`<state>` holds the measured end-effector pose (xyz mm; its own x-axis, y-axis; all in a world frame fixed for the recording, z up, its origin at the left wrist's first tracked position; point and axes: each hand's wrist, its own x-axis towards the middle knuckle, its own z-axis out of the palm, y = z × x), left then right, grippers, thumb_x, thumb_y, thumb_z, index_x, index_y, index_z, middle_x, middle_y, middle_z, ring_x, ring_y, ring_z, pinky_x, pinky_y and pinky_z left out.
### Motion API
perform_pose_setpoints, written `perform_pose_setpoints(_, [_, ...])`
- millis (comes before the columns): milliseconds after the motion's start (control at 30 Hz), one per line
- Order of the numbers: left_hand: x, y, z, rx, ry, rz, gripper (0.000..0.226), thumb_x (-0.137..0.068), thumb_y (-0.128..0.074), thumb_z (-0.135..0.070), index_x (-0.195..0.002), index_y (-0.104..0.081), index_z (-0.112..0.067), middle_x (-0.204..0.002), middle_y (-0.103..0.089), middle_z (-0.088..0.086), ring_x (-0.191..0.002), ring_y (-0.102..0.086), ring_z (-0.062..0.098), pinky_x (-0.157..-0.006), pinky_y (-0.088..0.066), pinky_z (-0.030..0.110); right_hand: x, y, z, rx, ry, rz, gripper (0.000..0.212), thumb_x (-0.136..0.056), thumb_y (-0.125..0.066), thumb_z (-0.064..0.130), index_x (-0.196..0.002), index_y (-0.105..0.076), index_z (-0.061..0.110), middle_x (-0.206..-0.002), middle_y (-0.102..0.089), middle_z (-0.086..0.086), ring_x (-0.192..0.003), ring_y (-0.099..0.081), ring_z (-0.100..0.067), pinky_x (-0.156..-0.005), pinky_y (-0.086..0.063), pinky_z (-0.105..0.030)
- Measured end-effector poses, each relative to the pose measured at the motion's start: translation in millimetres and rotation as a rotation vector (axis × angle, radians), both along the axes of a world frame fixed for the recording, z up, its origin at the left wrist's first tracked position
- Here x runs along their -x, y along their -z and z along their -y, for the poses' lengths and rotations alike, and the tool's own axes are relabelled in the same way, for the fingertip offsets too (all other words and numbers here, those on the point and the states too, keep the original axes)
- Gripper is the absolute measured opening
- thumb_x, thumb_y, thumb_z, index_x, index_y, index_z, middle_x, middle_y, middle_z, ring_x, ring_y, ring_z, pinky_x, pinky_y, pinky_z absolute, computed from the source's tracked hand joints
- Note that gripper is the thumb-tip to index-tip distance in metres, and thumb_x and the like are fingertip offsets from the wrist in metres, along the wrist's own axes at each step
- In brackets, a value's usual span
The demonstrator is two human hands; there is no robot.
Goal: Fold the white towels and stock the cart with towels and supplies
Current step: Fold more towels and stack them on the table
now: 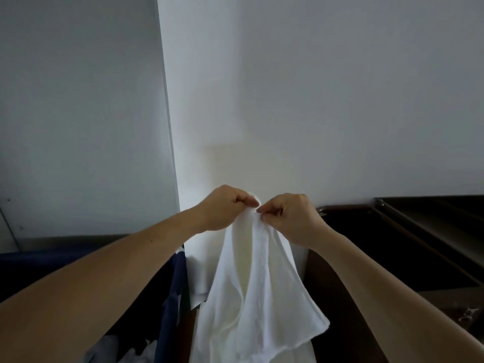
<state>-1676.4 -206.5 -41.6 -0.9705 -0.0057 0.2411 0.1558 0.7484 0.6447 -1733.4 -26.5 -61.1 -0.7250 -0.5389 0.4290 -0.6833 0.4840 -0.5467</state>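
**Ana:** What are the hands doing?

**Ben:** Both are held out in front, close together, nearly touching. The left hand (227, 205) has its fingers curled and pinches the top of the towel (256, 284). The right hand (290, 216) pinches the same top edge just beside it.

**Ana:** Where is the towel?

**Ben:** It is in the air. It hangs down from the two hands in soft folds, and its bottom runs out of the picture. One corner sticks out low on the right.

**Ana:** What is the biggest thing you see?

**Ben:** The wall (340, 87). It is white and fills the top of the view. It has a corner on the left, and that side looks grey.

**Ana:** And next?

**Ben:** A dark shelf (419, 244) on the right, low against the wall. Long bars run across it. The right arm goes over its near end.

**Ana:** What is on the left?

**Ben:** A blue bag (172, 297), down under the left arm. Some white cloth (146, 349) lies inside it, but I cannot tell what it is.

**Ana:** Anything small?

**Ben:** A shiny metal bit (468, 314) low on the right. It is too small to make out.
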Motion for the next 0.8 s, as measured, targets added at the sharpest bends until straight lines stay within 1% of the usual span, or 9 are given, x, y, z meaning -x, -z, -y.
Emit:
perform_pose_setpoints(100, [-7.3, 2.8, 2.5, -0.001, 0.066, 0.101, 0.038, -0.096, -0.048, -0.003, -0.123, -0.069, -0.021, -0.117, -0.06, -0.017, -0.112, -0.052, -0.002, -0.098, -0.035, 0.011, -0.5, 0.6, 1.8, -0.019, -0.024, -0.012, 0.022, -0.086, -0.07, 0.012, -0.102, -0.08, 0.024, -0.072, -0.061, 0.027, -0.073, -0.057, 0.019, -0.072, -0.041, -0.001])
perform_pose_setpoints(200, [-11.3, 3.7, 5.9, 0.185, 0.106, 0.169, 0.013, -0.098, -0.056, -0.027, -0.1, -0.069, -0.027, -0.106, -0.057, -0.013, -0.104, -0.055, 0.008, -0.093, -0.042, 0.023, -2.7, 1.5, 2.9, -0.004, -0.044, 0.018, 0.019, -0.087, -0.072, 0.017, -0.1, -0.079, 0.029, -0.08, -0.071, 0.018, -0.082, -0.066, 0.001, -0.08, -0.053, -0.017])
perform_pose_setpoints(267, [-9.1, 6.3, 7.1, 0.277, 0.096, 0.17, 0.022, -0.096, -0.058, -0.043, -0.086, -0.065, -0.025, -0.101, -0.057, -0.004, -0.096, -0.056, 0.015, -0.089, -0.045, 0.027, -3.5, 1.7, 3.8, 0.029, -0.053, 0.052, 0.012, -0.086, -0.074, 0.022, -0.094, -0.078, 0.03, -0.079, -0.069, 0.02, -0.082, -0.066, 0.001, -0.081, -0.054, -0.019])
perform_pose_setpoints(333, [-5.8, 8.3, 8.5, 0.27, 0.067, 0.111, 0.039, -0.094, -0.058, -0.049, -0.092, -0.067, -0.011, -0.1, -0.061, 0.004, -0.088, -0.057, 0.014, -0.08, -0.045, 0.02, -2.9, 3.1, 3.5, 0.082, -0.035, 0.062, 0.012, -0.085, -0.076, 0.023, -0.086, -0.07, 0.033, -0.078, -0.068, 0.018, -0.08, -0.065, 0.001, -0.078, -0.053, -0.02])
perform_pose_setpoints(433, [-4.4, 6.5, 7.5, 0.254, 0.038, 0.009, 0.039, -0.094, -0.061, -0.046, -0.092, -0.068, -0.007, -0.088, -0.063, -0.001, -0.075, -0.054, 0.004, -0.066, -0.04, 0.011, 0.9, 10.9, 0.6, 0.172, 0.03, 0.095, 0.022, -0.08, -0.078, 0.022, -0.091, -0.06, 0.029, -0.079, -0.068, 0.011, -0.078, -0.065, -0.005, -0.074, -0.054, -0.023])
perform_pose_setpoints(500, [-1.8, 2.2, 7.0, 0.224, 0.006, -0.077, 0.027, -0.095, -0.063, -0.036, -0.077, -0.065, -0.017, -0.078, -0.058, -0.008, -0.069, -0.054, -0.003, -0.064, -0.038, 0.008, 2.8, 23.0, -0.2, 0.168, 0.049, 0.131, 0.03, -0.078, -0.077, 0.016, -0.095, -0.055, 0.027, -0.085, -0.067, 0.01, -0.077, -0.065, -0.01, -0.074, -0.055, -0.029])
perform_pose_setpoints(567, [3.1, -5.6, 9.4, 0.167, -0.056, -0.207, 0.033, -0.095, -0.065, -0.026, -0.063, -0.055, -0.028, -0.07, -0.053, -0.012, -0.063, -0.053, -0.008, -0.061, -0.036, 0.008, 1.4, 37.5, -0.1, 0.145, 0.05, 0.152, 0.034, -0.078, -0.074, 0.014, -0.1, -0.052, 0.027, -0.095, -0.065, 0.012, -0.076, -0.064, -0.01, -0.074, -0.054, -0.031])
perform_pose_setpoints(700, [14.8, -26.9, 20.7, 0.136, -0.184, -0.387, 0.029, -0.097, -0.062, -0.025, -0.075, -0.063, -0.006, -0.078, -0.059, 0.004, -0.073, -0.054, 0.014, -0.065, -0.037, 0.015, -1.1, 61.8, 0.4, 0.099, 0.082, 0.198, 0.025, -0.083, -0.07, 0.022, -0.101, -0.051, 0.026, -0.097, -0.062, 0.012, -0.079, -0.062, -0.012, -0.069, -0.046, -0.028])
perform_pose_setpoints(800, [20.8, -37.6, 25.9, 0.141, -0.198, -0.456, 0.03, -0.098, -0.06, -0.027, -0.082, -0.065, -0.002, -0.08, -0.057, 0.005, -0.071, -0.051, 0.011, -0.065, -0.034, 0.009, 3.5, 76.2, 0.0, -0.097, 0.054, 0.267, 0.019, -0.084, -0.067, 0.028, -0.098, -0.06, 0.017, -0.093, -0.066, 0.0, -0.086, -0.063, -0.023, -0.072, -0.051, -0.037])
